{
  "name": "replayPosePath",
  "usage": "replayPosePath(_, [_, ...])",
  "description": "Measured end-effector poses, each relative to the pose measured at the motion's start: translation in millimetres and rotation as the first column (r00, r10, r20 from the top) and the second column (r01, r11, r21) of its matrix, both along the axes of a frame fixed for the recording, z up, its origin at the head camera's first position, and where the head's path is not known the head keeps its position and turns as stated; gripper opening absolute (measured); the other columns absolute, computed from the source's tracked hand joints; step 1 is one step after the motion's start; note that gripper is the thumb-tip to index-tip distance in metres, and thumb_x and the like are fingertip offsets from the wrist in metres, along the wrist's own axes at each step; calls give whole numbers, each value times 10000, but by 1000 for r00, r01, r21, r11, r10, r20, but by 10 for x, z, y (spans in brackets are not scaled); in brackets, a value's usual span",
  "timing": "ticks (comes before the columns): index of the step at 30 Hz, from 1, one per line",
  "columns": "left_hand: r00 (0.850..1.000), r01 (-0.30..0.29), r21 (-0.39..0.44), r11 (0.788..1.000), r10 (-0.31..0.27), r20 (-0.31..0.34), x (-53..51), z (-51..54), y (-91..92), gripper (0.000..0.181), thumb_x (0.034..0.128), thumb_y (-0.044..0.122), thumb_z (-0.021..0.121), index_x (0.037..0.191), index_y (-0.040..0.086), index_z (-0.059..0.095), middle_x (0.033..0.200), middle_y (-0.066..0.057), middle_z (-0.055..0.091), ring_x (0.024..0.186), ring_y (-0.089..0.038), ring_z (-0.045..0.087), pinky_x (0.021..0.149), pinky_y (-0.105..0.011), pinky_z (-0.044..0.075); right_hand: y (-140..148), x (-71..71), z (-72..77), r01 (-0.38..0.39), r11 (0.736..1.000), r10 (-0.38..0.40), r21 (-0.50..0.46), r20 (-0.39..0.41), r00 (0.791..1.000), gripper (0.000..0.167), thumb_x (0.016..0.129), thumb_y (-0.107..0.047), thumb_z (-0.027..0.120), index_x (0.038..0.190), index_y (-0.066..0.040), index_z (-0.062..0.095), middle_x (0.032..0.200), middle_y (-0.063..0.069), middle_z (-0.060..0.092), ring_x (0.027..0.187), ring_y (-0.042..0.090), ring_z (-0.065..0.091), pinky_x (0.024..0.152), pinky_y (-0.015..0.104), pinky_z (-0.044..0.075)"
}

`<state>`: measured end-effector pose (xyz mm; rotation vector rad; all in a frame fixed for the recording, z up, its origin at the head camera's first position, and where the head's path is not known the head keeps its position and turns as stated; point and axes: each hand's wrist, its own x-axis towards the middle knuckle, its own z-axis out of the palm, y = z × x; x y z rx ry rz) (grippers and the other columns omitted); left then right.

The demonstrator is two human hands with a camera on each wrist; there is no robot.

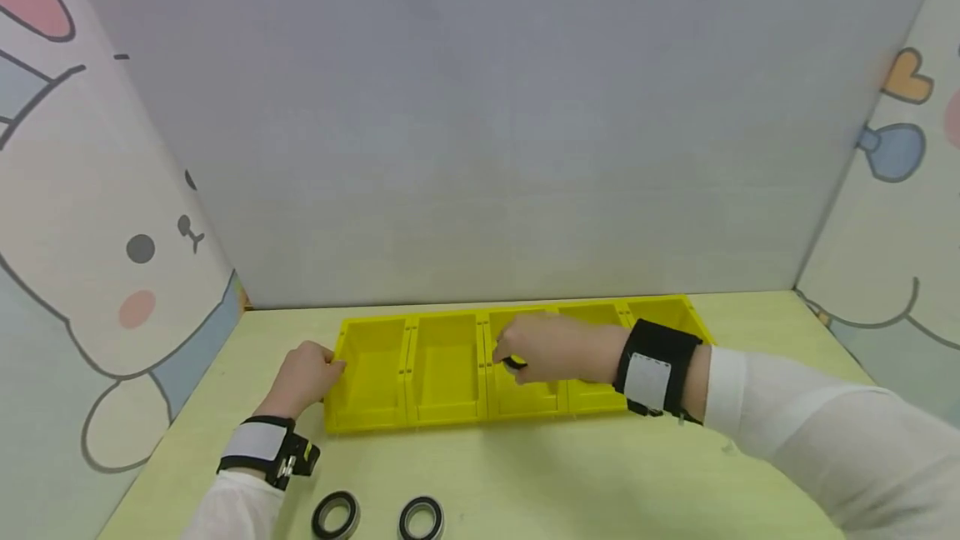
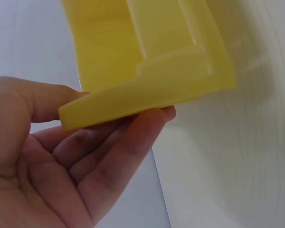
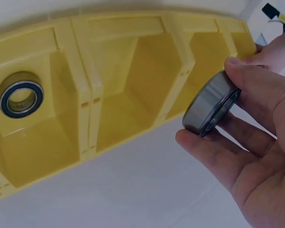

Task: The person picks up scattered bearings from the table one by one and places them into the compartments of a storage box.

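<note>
A yellow bin (image 1: 408,369) with several compartments in a row lies along the back of the table. My left hand (image 1: 296,377) grips its left end, with the thumb on one side of the rim (image 2: 109,107) and fingers under it. Above the middle compartment, my right hand (image 1: 551,348) pinches a ball bearing (image 3: 211,104) by its outer ring, tilted, between thumb and fingers. Another bearing (image 3: 19,78) sits inside a compartment in the right wrist view; in the head view my right forearm covers that part of the bin.
Two more bearings lie flat near the table's front edge, a left one (image 1: 318,515) and a right one (image 1: 404,518). A grey wall (image 1: 510,148) stands close behind the bin. Panels with cartoon prints (image 1: 97,273) close off both sides.
</note>
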<state>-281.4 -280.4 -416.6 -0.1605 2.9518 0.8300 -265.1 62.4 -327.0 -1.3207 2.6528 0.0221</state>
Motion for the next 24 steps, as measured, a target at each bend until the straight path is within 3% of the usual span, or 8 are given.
replayPosePath(4, [1000, 18, -8, 1000, -18, 3, -24, -7, -17, 301, 915, 138, 535, 627, 60, 497, 555, -7, 419, 528, -152, 505, 514, -259, 469, 20, -224, -74, 26, 1000, -27, -14, -22, 999, 335, 841, -157, 704, 1171, -112, 664, 1164, 36, 653, 991, 156, 609, 842, 269, 497])
replayPosePath(8, [999, 36, -38, 999, -35, 12, -31, -9, -19, 291, 914, 133, 528, 635, 59, 491, 564, -7, 411, 526, -152, 512, 521, -260, 482, 28, -396, -174, 59, 998, -59, -12, -14, 998, 339, 835, -160, 711, 1168, -113, 665, 1166, 43, 653, 959, 159, 620, 792, 257, 498])
replayPosePath(14, [999, 37, -46, 998, -36, 26, 5, -4, -32, 283, 911, 131, 520, 639, 57, 484, 563, -11, 406, 522, -155, 513, 519, -262, 474, -7, -536, -340, 74, 997, -75, -26, -8, 997, 340, 837, -172, 710, 1165, -98, 665, 1146, 53, 659, 963, 166, 619, 813, 277, 500])
replayPosePath(19, [999, 25, -43, 999, -24, 29, 33, 11, -49, 276, 908, 129, 515, 644, 52, 490, 563, -18, 412, 525, -162, 506, 513, -265, 460, -106, -660, -606, 73, 996, -75, -44, -37, 997, 290, 842, -176, 704, 1125, -114, 684, 1079, 34, 674, 827, 123, 573, 767, 252, 485])
replayPosePath(24, [999, 26, -48, 998, -25, 30, -4, -4, -31, 281, 906, 128, 508, 634, 63, 476, 557, -11, 394, 517, -160, 492, 506, -258, 445, -157, -730, -872, 92, 993, -96, -71, -53, 994, 95, 850, -104, 682, 942, -98, 706, 779, -15, 606, 621, 96, 427, 585, 216, 382])
